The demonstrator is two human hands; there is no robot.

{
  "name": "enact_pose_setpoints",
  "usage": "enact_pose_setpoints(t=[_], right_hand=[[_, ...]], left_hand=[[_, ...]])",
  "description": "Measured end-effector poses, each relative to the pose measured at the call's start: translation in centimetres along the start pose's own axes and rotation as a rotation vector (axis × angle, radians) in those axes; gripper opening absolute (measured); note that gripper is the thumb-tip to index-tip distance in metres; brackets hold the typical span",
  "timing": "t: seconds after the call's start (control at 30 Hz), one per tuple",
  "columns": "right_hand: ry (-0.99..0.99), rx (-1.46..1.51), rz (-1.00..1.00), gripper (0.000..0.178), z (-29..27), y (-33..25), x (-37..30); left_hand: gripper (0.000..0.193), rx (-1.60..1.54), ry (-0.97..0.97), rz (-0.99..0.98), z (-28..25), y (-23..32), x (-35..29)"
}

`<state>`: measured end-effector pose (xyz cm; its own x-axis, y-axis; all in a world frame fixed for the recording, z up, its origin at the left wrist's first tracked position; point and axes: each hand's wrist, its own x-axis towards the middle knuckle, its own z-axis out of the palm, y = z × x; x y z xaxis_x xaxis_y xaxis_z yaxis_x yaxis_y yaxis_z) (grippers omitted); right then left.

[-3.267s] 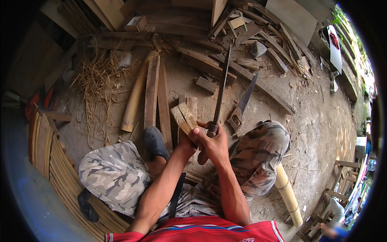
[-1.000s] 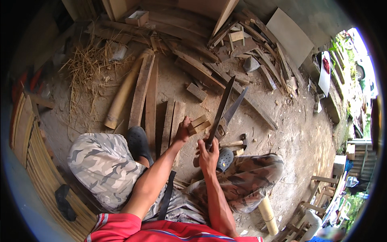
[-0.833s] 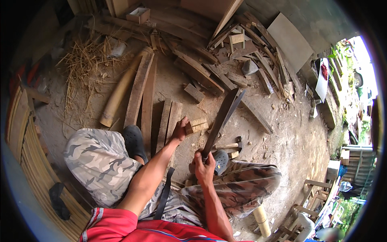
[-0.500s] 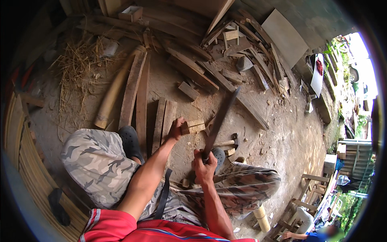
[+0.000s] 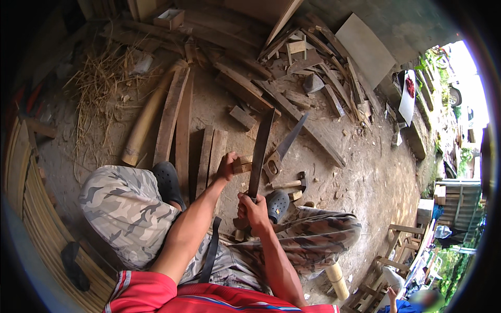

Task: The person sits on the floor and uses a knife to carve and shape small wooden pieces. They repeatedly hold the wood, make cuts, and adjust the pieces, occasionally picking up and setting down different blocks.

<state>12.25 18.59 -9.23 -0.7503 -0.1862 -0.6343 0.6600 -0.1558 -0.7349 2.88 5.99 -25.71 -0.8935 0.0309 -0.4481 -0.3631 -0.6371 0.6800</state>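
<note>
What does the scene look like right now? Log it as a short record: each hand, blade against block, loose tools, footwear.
Left hand: holds small wooden block by its left end
Right hand: grips long dark blade at its near end, tip pointing away
Blade against block: overlap in view; contact cannot be told
Loose tools: handsaw and hammer on the ground, right of the blade
Footwear: dark clogs

Blade [image 5: 262, 151] dark grey-brown; block [image 5: 241, 166] pale tan. Near shirt [image 5: 156, 288] red, stripes white and blue. Trousers [image 5: 125, 208] grey-beige camouflage. Clogs [image 5: 278, 203] dark grey. Far-left straw [image 5: 102, 94] golden-brown. Right bamboo [image 5: 337, 280] pale yellow.
</note>
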Motion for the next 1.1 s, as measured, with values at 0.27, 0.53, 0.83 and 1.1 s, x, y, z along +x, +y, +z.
enact_pose_setpoints(t=[0.27, 0.53, 0.83, 1.1], right_hand=[[0.247, -0.413, -0.469, 0.023, 0.7, -0.9, -1.1], [0.320, -0.589, -0.361, 0.031, 0.6, 0.8, -0.1], [-0.158, 0.200, 0.156, 0.025, 0.1, -1.6, -1.7], [0.387, -0.746, -0.413, 0.023, -0.8, 1.2, -0.6]], left_hand=[[0.052, 0.319, 0.052, 0.320, -2.4, -2.2, 3.0], [0.044, 0.405, -0.068, 0.263, -2.3, -1.4, 2.3], [0.027, 0.215, -0.121, 0.154, -1.8, -0.8, 2.6], [0.024, 0.401, -0.135, 0.170, -0.3, -0.6, 1.3]])
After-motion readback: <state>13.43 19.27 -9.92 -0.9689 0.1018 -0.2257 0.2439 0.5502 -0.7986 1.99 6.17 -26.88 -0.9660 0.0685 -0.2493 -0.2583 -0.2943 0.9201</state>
